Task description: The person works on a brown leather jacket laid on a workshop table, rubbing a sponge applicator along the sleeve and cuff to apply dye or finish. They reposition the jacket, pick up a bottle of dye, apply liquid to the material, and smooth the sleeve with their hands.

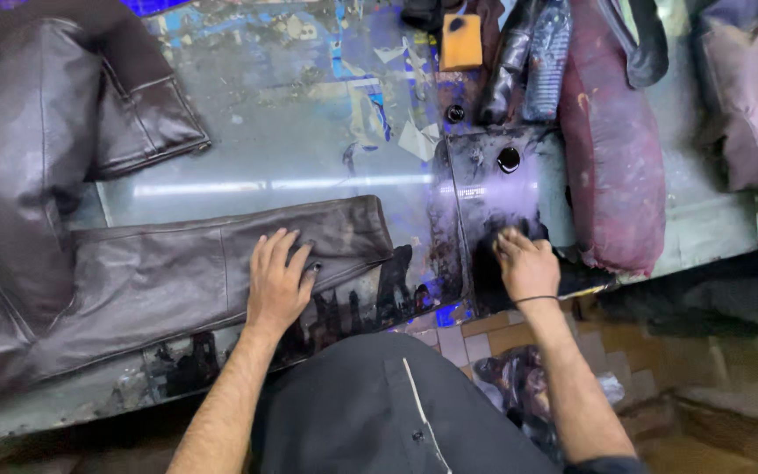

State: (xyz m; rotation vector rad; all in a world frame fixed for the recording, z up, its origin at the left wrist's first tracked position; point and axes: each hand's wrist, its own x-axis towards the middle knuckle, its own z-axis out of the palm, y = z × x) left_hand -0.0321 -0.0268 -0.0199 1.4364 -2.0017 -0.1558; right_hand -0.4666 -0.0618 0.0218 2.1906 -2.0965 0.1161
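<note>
The left hand (278, 281) lies flat, fingers spread wide, on the sleeve (186, 276) of a dark brown leather jacket (24, 167); it presses rather than grips. The sleeve runs across the bench (282, 149) toward its front edge, its cuff pointing right, while the jacket's body is heaped at the far left. A second sleeve is folded back at the top left.

The right hand (526, 263) rests knuckles up, fingers curled down onto a black stained sheet (497, 189) just right of the cuff. Whether it holds anything under the fingers cannot be told. A thin band circles that wrist.

Containers: one small round black cap or pot (509, 159) stands on the sheet, its contents not visible; a second, smaller black round thing (455, 113) sits just beyond the sheet's corner.

The bench top is glossy, grey-blue, scuffed, with torn paper scraps and black dye drips along its front edge. A strip light is reflected in it. Below the edge, tan and white floor tiles show.

Also on the bench: one orange sponge (461, 41) with a dark spot at the back, two dark rolled pieces (528, 61) beside it, one maroon leather garment (611, 149) just right of the sheet, and one mauve garment (752, 105) at the far right.
</note>
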